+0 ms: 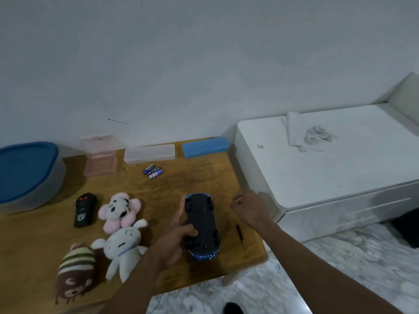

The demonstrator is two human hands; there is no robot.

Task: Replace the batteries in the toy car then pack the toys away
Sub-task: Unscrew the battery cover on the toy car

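A blue toy car (202, 225) lies upside down on the wooden table (158, 191), its black underside facing up. My left hand (175, 239) holds its left side, thumb across the chassis and fingers stretched along its flank. My right hand (247, 210) hovers right of the car with fingers curled, pinching something tiny that I cannot make out. A small screwdriver (241, 237) lies on the table just right of the car. Three batteries (153, 172) rest near the back. A black remote control (85, 209) lies at the left.
Three plush toys lie left of the car: pink (119, 210), white (123, 248), striped brown (74, 274). A blue-lidded tub (25, 175), pink container (102, 155), clear box (149, 153) and blue box (205, 146) line the back. A white cabinet (317, 173) adjoins the table's right edge.
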